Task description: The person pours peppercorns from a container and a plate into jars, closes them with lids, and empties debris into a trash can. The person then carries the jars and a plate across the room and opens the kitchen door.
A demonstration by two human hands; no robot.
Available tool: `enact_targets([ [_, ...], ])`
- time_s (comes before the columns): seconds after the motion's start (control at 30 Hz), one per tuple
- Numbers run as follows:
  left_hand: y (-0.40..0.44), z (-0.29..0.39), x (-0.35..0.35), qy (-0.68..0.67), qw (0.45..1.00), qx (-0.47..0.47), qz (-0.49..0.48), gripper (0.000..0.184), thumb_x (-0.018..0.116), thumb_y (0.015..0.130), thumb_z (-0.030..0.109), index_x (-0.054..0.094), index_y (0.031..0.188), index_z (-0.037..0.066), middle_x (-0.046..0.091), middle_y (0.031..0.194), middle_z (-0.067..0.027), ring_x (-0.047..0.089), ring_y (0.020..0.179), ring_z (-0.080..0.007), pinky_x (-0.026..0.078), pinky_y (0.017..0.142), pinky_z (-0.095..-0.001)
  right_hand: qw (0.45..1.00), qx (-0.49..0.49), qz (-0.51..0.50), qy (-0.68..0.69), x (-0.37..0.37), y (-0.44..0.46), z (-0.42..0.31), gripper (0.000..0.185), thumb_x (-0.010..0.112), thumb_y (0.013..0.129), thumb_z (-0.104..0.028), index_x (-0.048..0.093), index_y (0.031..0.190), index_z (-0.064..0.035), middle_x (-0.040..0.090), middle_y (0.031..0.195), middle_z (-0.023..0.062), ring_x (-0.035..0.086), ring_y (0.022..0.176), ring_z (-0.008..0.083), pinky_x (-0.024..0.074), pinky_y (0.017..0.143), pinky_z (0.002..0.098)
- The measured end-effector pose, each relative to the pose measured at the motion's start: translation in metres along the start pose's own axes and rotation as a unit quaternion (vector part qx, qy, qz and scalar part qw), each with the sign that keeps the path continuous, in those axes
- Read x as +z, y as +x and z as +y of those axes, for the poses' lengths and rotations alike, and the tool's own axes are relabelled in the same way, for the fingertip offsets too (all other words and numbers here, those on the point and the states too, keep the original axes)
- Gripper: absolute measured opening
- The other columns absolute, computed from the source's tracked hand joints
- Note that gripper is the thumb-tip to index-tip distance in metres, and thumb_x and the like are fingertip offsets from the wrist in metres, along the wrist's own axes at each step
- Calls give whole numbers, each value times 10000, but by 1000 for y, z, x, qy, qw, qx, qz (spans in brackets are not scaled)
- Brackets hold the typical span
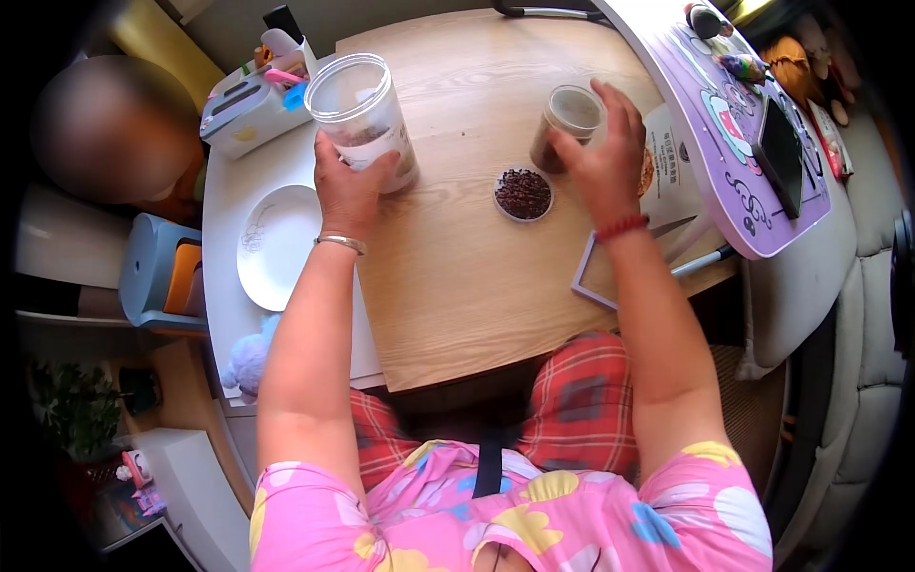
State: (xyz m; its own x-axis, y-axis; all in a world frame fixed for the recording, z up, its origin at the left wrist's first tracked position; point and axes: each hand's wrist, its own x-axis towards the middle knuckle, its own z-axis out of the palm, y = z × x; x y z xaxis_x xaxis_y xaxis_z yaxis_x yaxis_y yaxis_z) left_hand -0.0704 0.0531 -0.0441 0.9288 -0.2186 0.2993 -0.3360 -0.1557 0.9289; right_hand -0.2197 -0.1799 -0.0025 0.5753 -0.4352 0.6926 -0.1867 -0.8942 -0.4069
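My left hand (353, 186) is wrapped round a tall clear jar (367, 119). The jar stands tilted on the wooden table, its top uncovered and some brownish contents low inside. At the right, my right hand (610, 148) is spread beside a smaller clear jar (575, 110), which holds something dark. Its thumb is close to this jar's side and its fingers are raised apart; whether the thumb touches the jar I cannot tell. Between the hands, nearer to the right, a small round dish (523, 194) is filled with dark red-black grains.
A white plate (278, 272) and a tissue box with an organizer (253, 110) are on the left side table. At the right are a printed packet (672, 167) and a purple folding table (734, 143) bearing a phone (780, 157). Another person (119, 133) is at the far left.
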Motion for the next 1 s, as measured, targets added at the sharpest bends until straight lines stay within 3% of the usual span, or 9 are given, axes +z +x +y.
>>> enact_targets([
  [0.1,-5,13,-3,22,999,36,-10,797,784,593,170,340,1230,-11,493,1174,-152,499,1076,-242,416,898,-330,992,-42,-52,105,-18,-39,-9,649,755,632,-269,472,1180,-70,435,1214,151,410,1121,303,360,937,390],
  [0.17,-18,12,-9,51,998,34,32,834,785,606,197,309,1257,-16,468,1204,-168,474,1106,-255,399,914,-348,977,47,-204,44,-17,-61,-13,706,763,617,-301,452,1209,-75,417,1235,170,409,1127,318,357,946,395],
  [0.2,-27,14,-14,78,994,31,75,871,785,619,225,279,1284,-21,442,1234,-184,450,1136,-267,383,930,-365,977,48,-201,46,-14,-63,-15,706,763,617,-301,452,1209,-75,417,1235,170,409,1127,318,357,946,395],
  [0.27,-58,28,-24,47,996,22,66,891,770,659,269,240,1313,-23,405,1261,-206,418,1164,-284,358,949,-388,947,119,-293,-51,-8,-65,-20,767,767,598,-350,430,1234,-85,406,1247,188,402,1148,324,356,957,390],
  [0.4,-123,35,-39,-16,999,-9,27,817,731,715,263,245,1312,-11,418,1246,-195,430,1152,-264,362,935,-369,910,167,-360,-120,6,-63,-26,833,746,598,-420,387,1276,-98,392,1269,187,385,1183,318,349,974,383],
  [0.73,-167,44,-35,-215,964,-154,-35,646,653,799,152,260,1286,-9,435,1162,-152,448,1076,-206,391,893,-302,949,112,-271,-116,32,-82,-24,706,722,621,-370,428,1204,-100,471,1184,109,453,1082,285,371,924,381],
  [0.83,-164,39,-29,-262,941,-209,-36,629,632,820,212,264,1281,-8,435,1163,-148,447,1078,-208,397,890,-315,980,-49,-190,38,30,-89,-29,688,750,588,-285,438,1160,-66,511,1087,120,480,1006,292,387,863,396],
  [0.93,-162,35,-25,-353,886,-299,-42,528,569,858,327,339,1233,35,464,1152,-126,473,1068,-235,407,894,-362,964,-95,-206,137,14,-88,-58,671,760,575,-250,451,1141,-66,512,1078,121,492,994,293,399,848,393],
  [1.0,-160,33,-24,-460,799,-385,-55,491,513,874,398,377,1207,63,493,1116,-109,485,1048,-231,418,887,-386,954,-119,-217,172,4,-91,-80,668,762,571,-241,457,1140,-71,510,1083,122,497,989,298,403,846,393],
])
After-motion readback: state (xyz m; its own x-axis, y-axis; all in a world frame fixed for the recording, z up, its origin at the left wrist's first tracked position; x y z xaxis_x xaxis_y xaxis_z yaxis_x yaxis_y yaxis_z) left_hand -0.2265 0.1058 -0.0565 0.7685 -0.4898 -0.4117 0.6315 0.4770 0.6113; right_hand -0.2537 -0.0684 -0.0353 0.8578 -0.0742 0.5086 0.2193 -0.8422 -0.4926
